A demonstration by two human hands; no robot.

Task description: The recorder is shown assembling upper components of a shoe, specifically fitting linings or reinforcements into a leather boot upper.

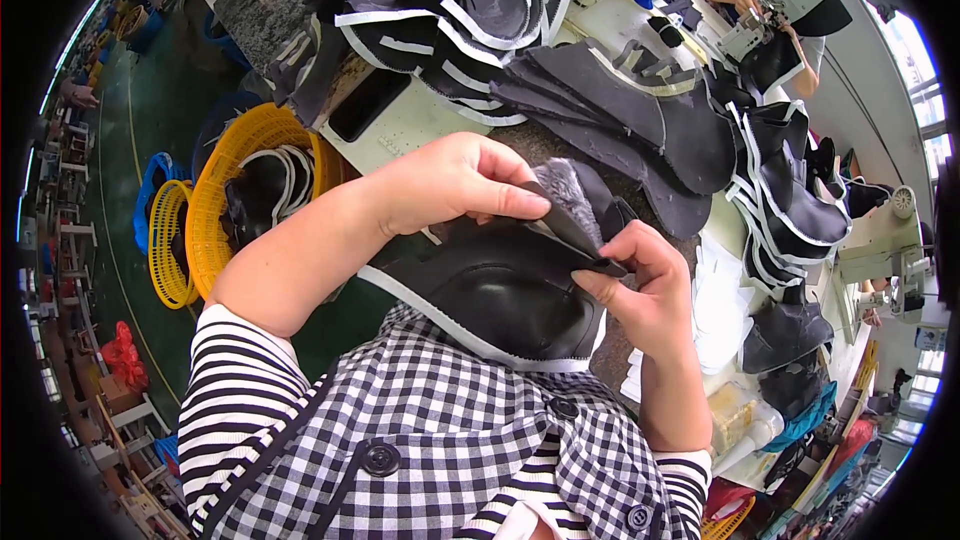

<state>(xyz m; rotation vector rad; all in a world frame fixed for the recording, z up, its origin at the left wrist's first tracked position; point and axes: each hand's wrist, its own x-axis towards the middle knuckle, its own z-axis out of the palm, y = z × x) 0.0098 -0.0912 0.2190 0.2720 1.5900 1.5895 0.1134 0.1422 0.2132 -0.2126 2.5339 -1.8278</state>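
Note:
Between my hands is a black leather shoe upper (500, 302) with a white-edged lower rim, held close to my checked apron. Grey fleece lining (568, 188) shows where its top edge is folded back. My left hand (470, 180) pinches that folded edge between thumb and fingers. At the right end of the same edge, my right hand (645, 285) grips with thumb and bent forefinger. Just beyond lies a fanned stack of dark grey cut pieces (630, 115) on the table. The inside of the upper is mostly hidden by the fold.
More white-edged uppers (450, 10) are piled at the back, with others (800, 180) at the right. A phone (370, 102) lies on the table. Yellow baskets (205, 195) stand at the left. A co-worker's hand (745, 2) is at a sewing machine (765, 35). A glue bottle (750, 435) sits lower right.

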